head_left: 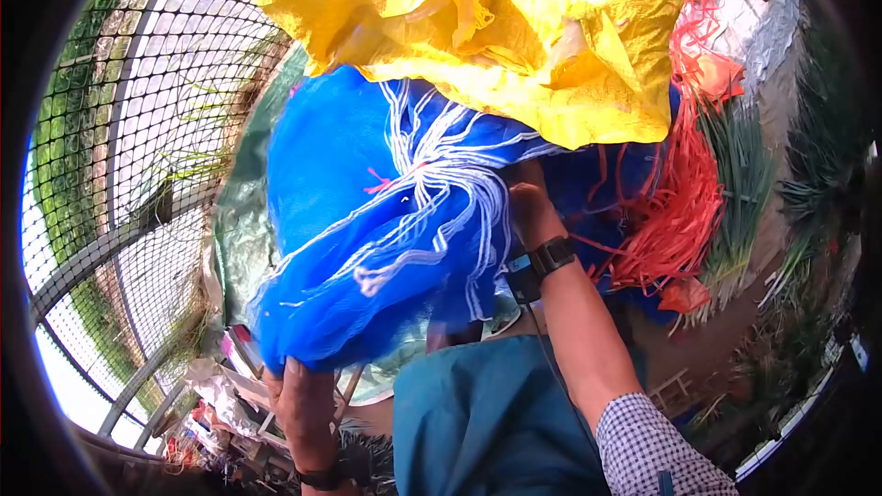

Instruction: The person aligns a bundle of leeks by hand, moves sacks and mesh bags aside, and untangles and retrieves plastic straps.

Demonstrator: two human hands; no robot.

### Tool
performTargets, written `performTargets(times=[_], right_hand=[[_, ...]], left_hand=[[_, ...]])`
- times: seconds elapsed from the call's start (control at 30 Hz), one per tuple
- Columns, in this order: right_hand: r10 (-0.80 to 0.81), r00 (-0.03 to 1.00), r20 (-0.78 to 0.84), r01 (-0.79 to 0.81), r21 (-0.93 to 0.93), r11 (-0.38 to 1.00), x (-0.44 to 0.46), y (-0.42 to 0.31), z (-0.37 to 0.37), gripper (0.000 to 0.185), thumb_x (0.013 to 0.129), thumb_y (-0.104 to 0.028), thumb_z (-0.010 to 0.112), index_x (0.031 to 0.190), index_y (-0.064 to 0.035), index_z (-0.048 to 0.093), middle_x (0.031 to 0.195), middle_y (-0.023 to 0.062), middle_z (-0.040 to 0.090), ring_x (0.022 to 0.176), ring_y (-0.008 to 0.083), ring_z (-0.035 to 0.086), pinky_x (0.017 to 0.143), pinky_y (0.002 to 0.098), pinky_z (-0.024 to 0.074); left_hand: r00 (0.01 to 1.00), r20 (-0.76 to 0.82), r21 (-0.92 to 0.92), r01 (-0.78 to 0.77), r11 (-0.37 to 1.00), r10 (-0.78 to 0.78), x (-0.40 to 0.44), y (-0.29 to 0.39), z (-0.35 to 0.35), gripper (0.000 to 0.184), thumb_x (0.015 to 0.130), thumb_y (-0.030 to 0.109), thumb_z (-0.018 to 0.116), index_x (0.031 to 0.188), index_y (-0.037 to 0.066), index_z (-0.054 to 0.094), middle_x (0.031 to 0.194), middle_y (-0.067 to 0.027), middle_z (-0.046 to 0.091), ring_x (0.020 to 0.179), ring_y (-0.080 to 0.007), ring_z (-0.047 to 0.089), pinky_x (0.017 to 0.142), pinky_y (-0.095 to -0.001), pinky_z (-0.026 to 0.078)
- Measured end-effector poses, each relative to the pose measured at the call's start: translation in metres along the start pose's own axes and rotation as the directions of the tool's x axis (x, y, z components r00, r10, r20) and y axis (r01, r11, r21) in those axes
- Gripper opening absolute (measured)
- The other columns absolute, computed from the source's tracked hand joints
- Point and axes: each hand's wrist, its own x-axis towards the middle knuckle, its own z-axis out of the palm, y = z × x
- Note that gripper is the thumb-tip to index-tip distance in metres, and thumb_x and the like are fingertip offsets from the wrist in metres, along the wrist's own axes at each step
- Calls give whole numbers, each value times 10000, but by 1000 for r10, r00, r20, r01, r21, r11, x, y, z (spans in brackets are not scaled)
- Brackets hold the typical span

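Head view shows a blue net spread between the two hands, its fine, sheer mesh bunched into soft folds. The left hand is at the near edge of this net, the back of the hand and the knuckles showing while the mesh covers the fingertips, so how tightly it is closed cannot be told. The right hand reaches in at the far side of the net, its fingers out of sight among the folds; whether they grip anything cannot be told.

Just left of the right hand, white cords gather into a knot-like cluster and fan out over the mesh, thin and twisted, some trailing toward the left hand. A small pink tie lies beside the cluster.

Beyond the right hand, a crinkled yellow sack of shiny woven plastic overlaps the net. To the right of that hand hangs a loose tangle of flat red strips, and past them lie long, slender green stalks with pale ends. A black strap circles the right wrist, below a checked sleeve. Beyond the left hand, a creased green tarp borders the net, near a black fence of open mesh squares.
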Motion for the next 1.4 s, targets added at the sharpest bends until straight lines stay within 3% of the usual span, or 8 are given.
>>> performTargets(times=[0.1,0.17,0.37,0.5,0.77,1.17,1.37,1.4], right_hand=[[-461,857,228,493,-622,609,-31,-40,16,153,933,-178,569,1020,-62,620,728,4,565,589,139,555,634,303,499],[-191,979,71,197,-82,977,-41,-82,11,144,959,-173,574,883,-58,615,628,-35,484,529,104,493,629,272,484],[-432,888,158,458,-229,859,-53,-246,89,281,971,-262,589,732,-148,496,561,-58,388,449,81,387,585,266,459],[-497,779,381,593,-192,782,-58,-328,141,270,974,-233,587,733,-152,496,575,-68,411,459,80,389,588,258,445],[-673,732,-105,384,-753,535,-51,-267,23,270,895,-296,699,814,-96,537,586,-20,415,425,86,360,478,309,431],[-207,955,-211,148,-266,953,-40,-133,-88,290,880,-258,684,1098,-101,576,929,61,627,800,187,613,778,384,513],[-312,936,161,340,-635,694,61,-190,6,347,869,-229,672,1156,-63,569,904,69,599,802,194,569,805,355,477],[-322,903,285,422,-733,534,75,-201,10,357,867,-224,670,1165,-57,568,900,71,594,803,196,561,810,350,472]], left_hand=[[997,-39,-574,-81,815,72,20,-15,-70,437,1031,246,435,1373,-26,431,1391,-177,484,1236,-289,502,1073,-440,378],[994,20,-732,-56,679,103,27,-22,-94,418,1034,229,426,1367,-24,441,1381,-164,508,1234,-272,510,1092,-426,363],[1000,18,-825,27,564,-22,32,-50,-83,413,1020,238,470,1366,14,461,1381,-142,520,1252,-270,505,1112,-463,340],[996,66,-786,87,612,-58,21,-27,-45,449,1009,258,497,1386,24,428,1386,-146,506,1252,-294,503,1096,-483,354],[845,267,-584,524,620,-463,26,-154,53,446,974,297,562,1337,67,442,1289,-134,555,1131,-323,577,939,-569,460],[538,453,141,744,653,-711,57,-166,76,398,979,351,529,1196,18,507,1131,-161,621,967,-333,657,780,-456,570],[782,506,-441,597,670,-365,133,-166,154,515,955,405,537,1355,94,443,1372,-106,486,1167,-353,543,921,-552,485],[839,472,-140,374,917,-270,153,-151,162,524,953,411,543,1350,81,451,1376,-115,482,1183,-350,536,919,-538,493]])
